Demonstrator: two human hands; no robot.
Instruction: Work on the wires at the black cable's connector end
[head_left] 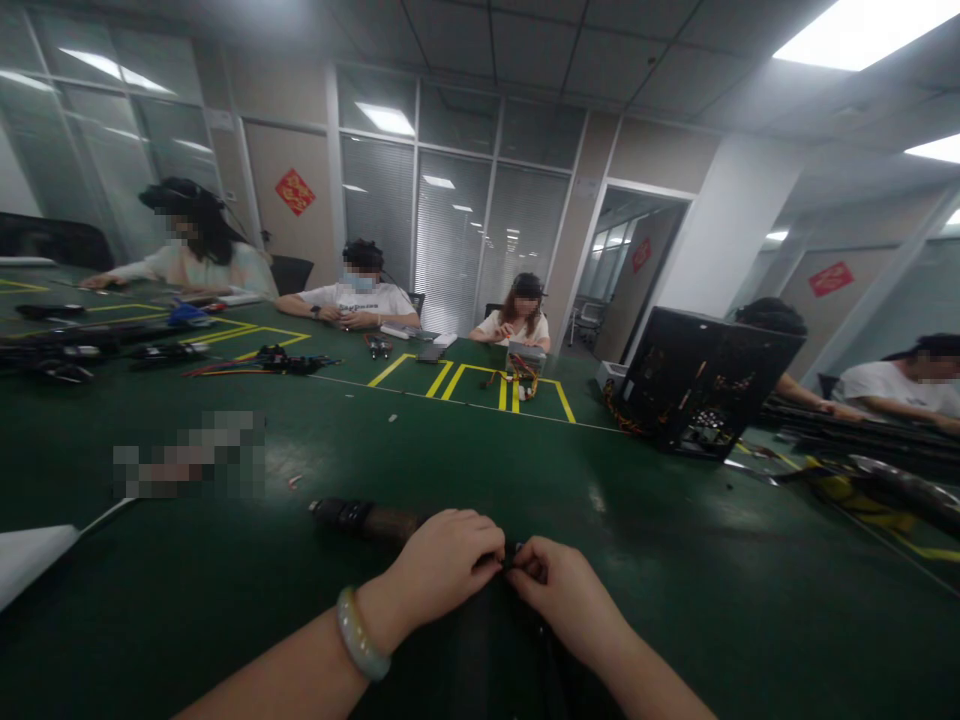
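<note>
My left hand [452,558], with a pale green bangle [361,634] on its wrist, is closed with its fingers curled inward over the green table. Beside it, my right hand [568,598] pinches thumb against fingers. The fingertips of both nearly meet at a small dark piece [508,562], mostly covered by them. A long dark cylindrical thing with a brownish middle [367,521] lies just behind my left hand, partly hidden by it. I cannot tell whether the small piece belongs to it. Below my hands, thin dark shapes show dimly against the tabletop.
A black computer case [709,385] stands at right. Cables and dark parts [277,360] lie at left, and a power unit with coloured wires [526,362] sits across the table [247,590]. Several people sit around it. A white sheet [34,560] lies at the left edge.
</note>
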